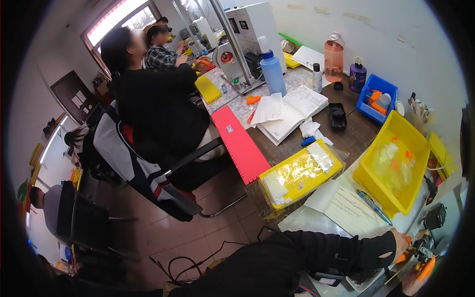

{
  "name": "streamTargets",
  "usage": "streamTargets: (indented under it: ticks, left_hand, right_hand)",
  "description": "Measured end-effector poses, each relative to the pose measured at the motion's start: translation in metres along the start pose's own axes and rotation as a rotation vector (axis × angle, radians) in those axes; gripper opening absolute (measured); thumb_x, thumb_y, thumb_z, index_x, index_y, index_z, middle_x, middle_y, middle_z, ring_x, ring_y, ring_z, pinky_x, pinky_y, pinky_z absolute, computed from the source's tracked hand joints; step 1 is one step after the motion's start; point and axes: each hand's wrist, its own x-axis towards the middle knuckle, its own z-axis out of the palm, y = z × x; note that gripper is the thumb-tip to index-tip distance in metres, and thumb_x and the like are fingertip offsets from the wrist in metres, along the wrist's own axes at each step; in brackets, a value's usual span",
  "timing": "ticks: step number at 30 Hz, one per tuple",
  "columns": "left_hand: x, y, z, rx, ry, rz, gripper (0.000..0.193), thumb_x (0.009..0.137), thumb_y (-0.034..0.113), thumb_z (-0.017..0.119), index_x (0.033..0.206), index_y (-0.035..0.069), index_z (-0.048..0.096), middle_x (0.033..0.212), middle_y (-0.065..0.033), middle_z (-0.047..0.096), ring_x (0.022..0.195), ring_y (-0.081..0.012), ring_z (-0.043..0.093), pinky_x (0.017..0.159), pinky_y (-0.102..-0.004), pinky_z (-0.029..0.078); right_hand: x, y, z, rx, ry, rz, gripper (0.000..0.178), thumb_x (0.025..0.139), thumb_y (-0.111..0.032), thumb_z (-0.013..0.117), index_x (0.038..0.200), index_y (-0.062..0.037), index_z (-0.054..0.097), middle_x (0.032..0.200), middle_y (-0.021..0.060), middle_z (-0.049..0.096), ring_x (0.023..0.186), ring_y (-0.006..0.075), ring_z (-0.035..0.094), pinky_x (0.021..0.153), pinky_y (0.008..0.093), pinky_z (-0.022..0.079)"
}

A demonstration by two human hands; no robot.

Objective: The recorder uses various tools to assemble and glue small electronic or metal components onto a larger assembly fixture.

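My left hand (400,243), at the end of a black sleeve, is at the lower right with its fingers curled. A small orange part (401,258) shows at those fingers; its kind is unclear. Close beside it is a small dark metal device (423,247) on the bench. Lower down, near the rim of the picture, my right hand (413,285) grips a long orange piece (426,269), its kind too dim to tell. A white tray (365,283) of small dark bits sits below my left forearm, partly hidden.
A yellow bin (368,166) with bagged parts stands beyond my hands. Handwritten paper and a pen (374,208) lie nearer, next to a wrapped yellow box (302,174). Farther off are an open notebook (292,116), a blue bottle (272,72) and a seated co-worker (153,109).
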Motion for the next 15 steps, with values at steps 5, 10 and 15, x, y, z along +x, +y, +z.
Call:
streamTargets:
  ticks: [5,10,15]
  left_hand:
    - [-0.009,0.001,-0.018,0.031,-0.006,-0.096,0.043,0.071,0.037,0.049,0.089,-0.002,0.051,0.076,-0.0108,0.054,0.064,-0.0207,0.055,0.053,-0.0327,0.04]
    - [-0.012,0.007,-0.027,0.024,-0.033,-0.132,0.034,0.071,0.034,0.05,0.084,0.002,0.054,0.078,-0.0116,0.053,0.07,-0.021,0.055,0.057,-0.0335,0.041]
    - [-0.011,0.006,-0.013,0.063,0.024,-0.104,0.036,0.07,0.033,0.051,0.086,0.001,0.052,0.077,-0.0106,0.054,0.067,-0.0212,0.056,0.055,-0.0335,0.041]
  right_hand:
    - [-0.003,-0.037,-0.002,1.041,-0.051,0.604,0.043,0.08,-0.03,0.05,0.105,0.0047,0.044,0.09,0.0109,0.052,0.074,0.0192,0.048,0.064,0.0237,0.038]
    - [-0.031,0.062,0.0,0.969,-0.218,0.437,0.046,0.084,-0.02,0.036,0.126,-0.0043,0.026,0.125,0.0039,0.034,0.109,0.0143,0.036,0.086,0.0234,0.029]
    - [-0.034,0.059,0.007,0.81,-0.203,0.292,0.047,0.082,-0.016,0.035,0.127,-0.0043,0.024,0.131,0.0052,0.026,0.12,0.0154,0.024,0.095,0.03,0.017]
